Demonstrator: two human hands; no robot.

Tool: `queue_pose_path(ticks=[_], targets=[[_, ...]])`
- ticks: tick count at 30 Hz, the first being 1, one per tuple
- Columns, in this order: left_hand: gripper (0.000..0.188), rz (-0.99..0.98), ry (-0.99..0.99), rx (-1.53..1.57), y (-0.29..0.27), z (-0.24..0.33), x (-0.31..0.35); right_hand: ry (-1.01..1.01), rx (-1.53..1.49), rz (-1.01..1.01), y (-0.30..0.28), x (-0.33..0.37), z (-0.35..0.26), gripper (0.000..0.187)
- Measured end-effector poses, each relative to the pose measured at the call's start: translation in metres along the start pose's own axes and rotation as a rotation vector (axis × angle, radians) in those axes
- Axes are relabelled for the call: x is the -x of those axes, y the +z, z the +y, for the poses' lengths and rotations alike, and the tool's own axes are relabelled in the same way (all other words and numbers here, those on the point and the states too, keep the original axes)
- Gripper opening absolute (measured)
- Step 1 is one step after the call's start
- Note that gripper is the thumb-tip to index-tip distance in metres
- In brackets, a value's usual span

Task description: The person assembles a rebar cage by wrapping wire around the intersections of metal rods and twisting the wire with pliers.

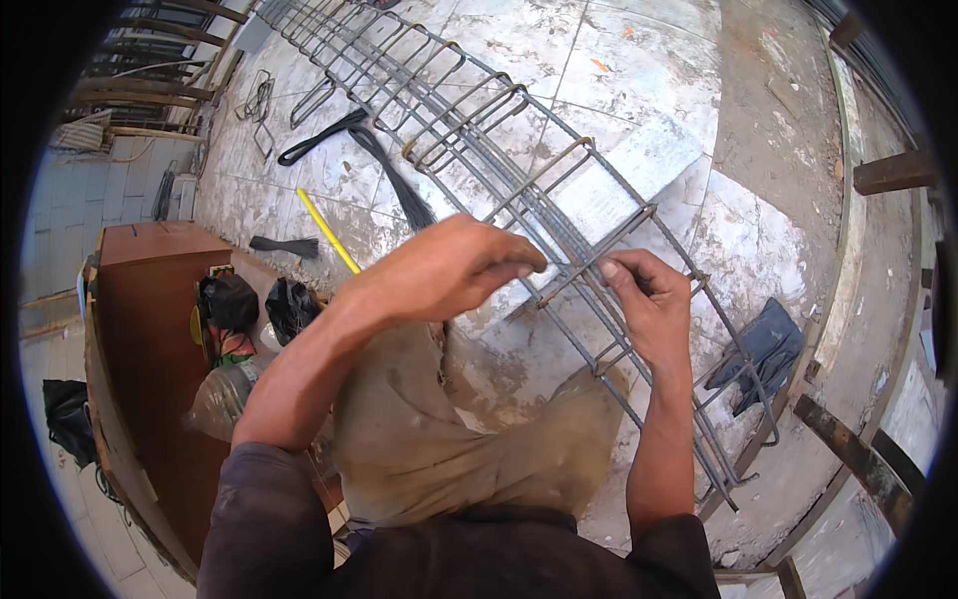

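Dusty tiled floor lies under the long rebar cage [559,200]; your left hand [449,265] and right hand [644,299] pinch one rusty stirrup [589,270] at its crossing. Judge it stiff, heavy, rough: grip the bars, not thin wire

The rebar cage [559,200] is looking like dull grey steel, ribbed, with rusty brown stirrups. The floor [639,70] is showing worn, dusty stone tiles, matt and blotchy. The cabinet [150,299] is showing smooth reddish wood. The bags [289,304] are shining like black plastic, and the trousers [419,429] are looking like grimy cloth.
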State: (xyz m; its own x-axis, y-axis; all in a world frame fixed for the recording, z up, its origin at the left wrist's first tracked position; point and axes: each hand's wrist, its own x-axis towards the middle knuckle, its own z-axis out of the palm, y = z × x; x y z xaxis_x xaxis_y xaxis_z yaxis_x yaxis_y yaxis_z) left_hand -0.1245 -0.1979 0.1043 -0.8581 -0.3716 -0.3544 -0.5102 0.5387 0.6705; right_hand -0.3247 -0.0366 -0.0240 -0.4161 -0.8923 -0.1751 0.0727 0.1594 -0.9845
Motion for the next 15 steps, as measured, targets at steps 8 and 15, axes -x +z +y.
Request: queue_pose_path(ticks=[8,15], targets=[[0.027,0.530,-0.363,0.383,-0.038,-0.232,0.119,-0.020,0.078,0.330,0.066,-0.001,0.011,0.027],[0.029,0.217,-0.369,0.809,0.099,-0.398,0.076,0.125,0.189,0.333,0.168,-0.005,0.068,0.025]])
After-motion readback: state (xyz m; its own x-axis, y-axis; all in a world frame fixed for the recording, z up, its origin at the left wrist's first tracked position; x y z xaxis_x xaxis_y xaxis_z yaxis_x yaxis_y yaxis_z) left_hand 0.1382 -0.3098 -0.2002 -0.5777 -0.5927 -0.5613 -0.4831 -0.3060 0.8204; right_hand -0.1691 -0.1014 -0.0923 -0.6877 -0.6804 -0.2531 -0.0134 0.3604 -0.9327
